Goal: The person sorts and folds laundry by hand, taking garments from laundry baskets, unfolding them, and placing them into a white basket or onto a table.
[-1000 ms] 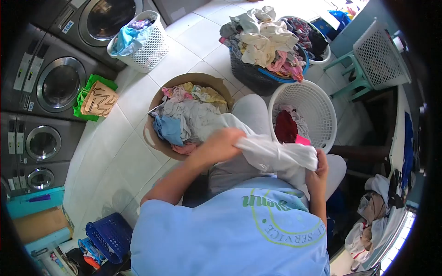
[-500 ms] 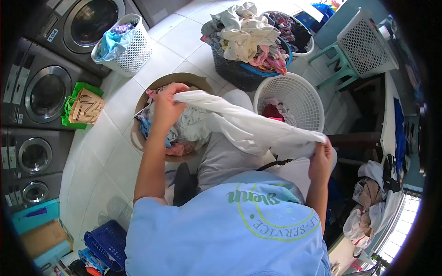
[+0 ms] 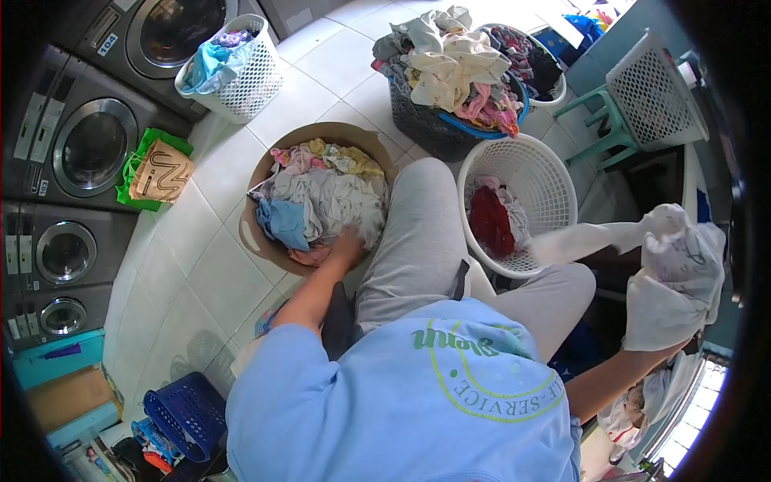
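My left hand (image 3: 350, 241) reaches down into the tan laundry basket (image 3: 255, 165) between my left knee and the washers. Its fingers are blurred and partly buried among white clothes (image 3: 329, 197). Around them lie a light blue cloth (image 3: 283, 222) and yellow and pink pieces. Far to the right, my right hand (image 3: 676, 349) is raised with a white garment (image 3: 675, 277) bunched over it, which hides the fingers. One blurred end of this garment trails left across the rim of the white round basket (image 3: 554, 173), which holds a dark red cloth (image 3: 491, 221) and pale pieces.
A heaped dark basket (image 3: 430, 128) stands ahead, with another full basket behind. Left are stacked washers (image 3: 95, 149), a white basket of clothes (image 3: 249, 84) and a paper bag (image 3: 161, 173). A green stool (image 3: 610, 124) bears a white basket; a blue basket (image 3: 185, 414) sits lower left.
The white garment, stretched between both hands before, has swung far right with my right hand. My left hand has let go of it and dropped into the tan basket.
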Motion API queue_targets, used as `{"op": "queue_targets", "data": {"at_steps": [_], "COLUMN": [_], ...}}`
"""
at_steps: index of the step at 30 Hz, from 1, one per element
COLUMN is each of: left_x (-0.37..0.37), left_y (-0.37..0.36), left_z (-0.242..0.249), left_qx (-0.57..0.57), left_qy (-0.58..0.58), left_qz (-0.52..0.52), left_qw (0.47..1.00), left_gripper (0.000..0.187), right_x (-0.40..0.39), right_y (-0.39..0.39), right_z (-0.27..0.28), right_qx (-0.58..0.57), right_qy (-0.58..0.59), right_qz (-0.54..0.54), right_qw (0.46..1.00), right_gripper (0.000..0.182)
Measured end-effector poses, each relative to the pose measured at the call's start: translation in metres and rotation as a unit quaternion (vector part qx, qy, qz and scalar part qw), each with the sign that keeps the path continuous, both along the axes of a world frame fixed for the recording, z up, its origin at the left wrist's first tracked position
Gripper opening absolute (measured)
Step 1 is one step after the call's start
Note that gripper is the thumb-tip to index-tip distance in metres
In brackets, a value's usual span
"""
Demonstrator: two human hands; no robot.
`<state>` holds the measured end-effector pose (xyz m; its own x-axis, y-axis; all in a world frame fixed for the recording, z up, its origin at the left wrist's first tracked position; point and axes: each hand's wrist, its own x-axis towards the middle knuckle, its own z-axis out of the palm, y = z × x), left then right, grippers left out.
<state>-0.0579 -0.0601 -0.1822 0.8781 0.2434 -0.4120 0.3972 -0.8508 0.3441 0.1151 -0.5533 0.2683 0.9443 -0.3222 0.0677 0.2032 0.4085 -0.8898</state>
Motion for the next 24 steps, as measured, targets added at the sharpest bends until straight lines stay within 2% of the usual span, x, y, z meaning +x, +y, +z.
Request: {"op": "queue_targets", "data": {"at_steps": [1,3,4,5,6,8,9,11,12,13,14,15,16,18,20,22,24], "left_x": [0.005,0.024,0.032,0.040,0.050,0.054,0.055,0.056,0.060,0.069,0.074,0.074,0.074,0.077,0.080,0.073,0.067], "left_y": [0.006,0.022,0.022,0.022,0.020,0.027,0.028,0.030,0.036,0.044,0.049,0.039,0.022,-0.018,-0.048,-0.094,-0.120], "left_z": [-0.028,-0.102,-0.054,0.001,0.065,0.141,0.181,0.240,0.246,0.250,0.254,0.257,0.269,0.305,0.307,0.320,0.341], "left_qx": [0.000,-0.060,-0.238,-0.449,-0.562,-0.758,-0.758,-0.655,-0.653,-0.482,-0.275,-0.440,-0.439,-0.528,-0.389,-0.535,-0.608], "left_qy": [-0.001,0.006,0.015,-0.017,-0.057,-0.100,-0.100,-0.150,-0.152,-0.111,-0.063,-0.171,-0.172,-0.222,-0.274,-0.328,-0.281], "left_qz": [0.000,-0.067,0.071,0.259,0.404,0.353,0.352,0.323,0.322,0.222,0.107,0.130,0.132,0.120,-0.064,-0.160,-0.284], "left_qw": [1.000,0.996,0.969,0.855,0.720,0.539,0.540,0.667,0.668,0.840,0.953,0.872,0.872,0.811,0.878,0.762,0.686], "left_gripper": [0.032,0.029,0.028,0.028,0.028,0.029,0.029,0.030,0.030,0.027,0.025,0.020,0.020,0.017,0.017,0.016,0.012], "right_x": [0.001,0.003,0.003,0.004,0.004,0.003,0.002,0.003,0.000,-0.007,-0.010,-0.010,-0.013,-0.020,-0.025,-0.040,-0.050], "right_y": [0.000,0.004,0.006,0.007,0.007,0.006,0.003,-0.017,-0.008,0.009,0.019,0.018,0.016,0.018,0.030,0.076,0.117], "right_z": [-0.001,-0.004,-0.005,-0.007,-0.008,-0.014,-0.019,-0.034,-0.033,-0.029,-0.028,-0.031,-0.038,-0.055,-0.075,-0.084,-0.094], "right_qx": [0.003,0.003,0.008,0.013,0.014,0.017,0.021,0.049,0.052,0.040,0.028,0.030,0.027,0.024,-0.221,-0.264,-0.291], "right_qy": [0.008,0.036,0.051,0.070,0.081,0.072,0.058,0.001,0.000,0.015,0.030,0.028,0.050,0.076,0.072,0.089,0.066], "right_qz": [-0.021,-0.060,-0.080,-0.094,-0.097,-0.060,-0.024,0.123,0.124,0.091,0.058,0.059,0.101,0.151,0.198,0.324,0.399], "right_qw": [1.000,0.998,0.996,0.993,0.992,0.995,0.998,0.991,0.991,0.995,0.997,0.997,0.993,0.985,0.952,0.904,0.867], "right_gripper": [0.057,0.058,0.058,0.059,0.060,0.061,0.061,0.064,0.064,0.065,0.067,0.067,0.069,0.071,0.070,0.074,0.063]}}
